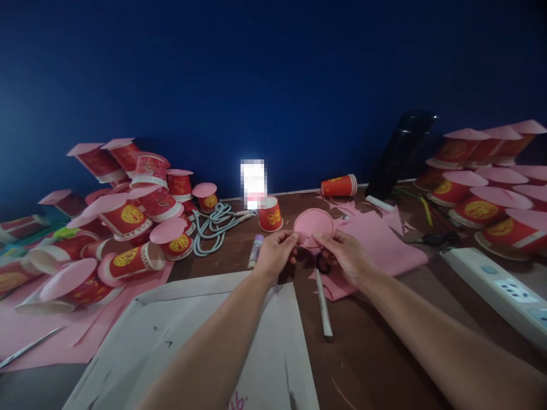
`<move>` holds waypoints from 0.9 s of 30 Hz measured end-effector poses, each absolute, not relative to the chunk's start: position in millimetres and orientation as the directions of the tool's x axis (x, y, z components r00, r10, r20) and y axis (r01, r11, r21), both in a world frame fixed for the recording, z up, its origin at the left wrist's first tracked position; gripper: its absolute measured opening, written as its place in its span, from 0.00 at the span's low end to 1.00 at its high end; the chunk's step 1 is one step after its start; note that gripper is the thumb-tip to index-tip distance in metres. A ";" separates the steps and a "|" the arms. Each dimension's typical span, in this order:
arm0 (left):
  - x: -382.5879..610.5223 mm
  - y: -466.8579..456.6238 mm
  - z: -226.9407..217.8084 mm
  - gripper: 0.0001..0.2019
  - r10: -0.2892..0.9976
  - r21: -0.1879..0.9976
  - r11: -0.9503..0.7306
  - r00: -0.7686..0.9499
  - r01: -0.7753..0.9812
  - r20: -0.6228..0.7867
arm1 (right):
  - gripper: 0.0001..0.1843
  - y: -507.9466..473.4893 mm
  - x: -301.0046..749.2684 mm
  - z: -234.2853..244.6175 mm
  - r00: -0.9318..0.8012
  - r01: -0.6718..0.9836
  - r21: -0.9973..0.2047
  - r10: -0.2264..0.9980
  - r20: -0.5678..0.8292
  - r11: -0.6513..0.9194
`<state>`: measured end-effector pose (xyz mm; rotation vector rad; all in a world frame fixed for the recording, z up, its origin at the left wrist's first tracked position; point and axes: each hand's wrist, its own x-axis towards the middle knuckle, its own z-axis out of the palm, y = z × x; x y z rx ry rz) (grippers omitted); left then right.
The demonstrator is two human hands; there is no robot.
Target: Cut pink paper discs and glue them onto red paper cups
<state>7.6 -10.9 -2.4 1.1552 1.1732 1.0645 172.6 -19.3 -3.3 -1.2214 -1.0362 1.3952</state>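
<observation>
Where left hand [276, 254] faces right hand [349, 257]: both pinch one round pink paper disc [314, 223].
Red-and-gold paper cup [270, 215]: stands just beyond the left hand.

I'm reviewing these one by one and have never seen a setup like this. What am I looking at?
There is no machine here: these are a person's bare left hand and right hand. The single picture comes from a camera worn on their head, looking forward and down. Both hands pinch the near edge of a round pink paper disc. Around them on the brown tabletop lie a larger pink sheet, a coiled cable and a power strip. Red paper cups, many with pink tops, crowd the left and right.
</observation>
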 end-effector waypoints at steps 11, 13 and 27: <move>9.1 -11.2 -3.5 0.13 0.993 0.997 0.048 0.109 0.060 -0.054 | 0.22 -16.5 175.5 -10.0 -0.014 -0.005 -0.995 0.995 -0.100 -0.100; 9.0 -11.1 -4.2 0.15 0.994 0.997 0.032 0.107 0.063 -0.039 | 0.22 -16.2 175.3 -10.9 -0.009 0.005 -0.996 0.996 -0.092 -0.092; 6.7 -11.8 -1.6 0.19 0.982 0.990 0.118 0.158 -0.072 -0.106 | 0.21 -18.5 176.9 -6.8 -0.041 0.153 -0.986 0.996 -0.077 -0.070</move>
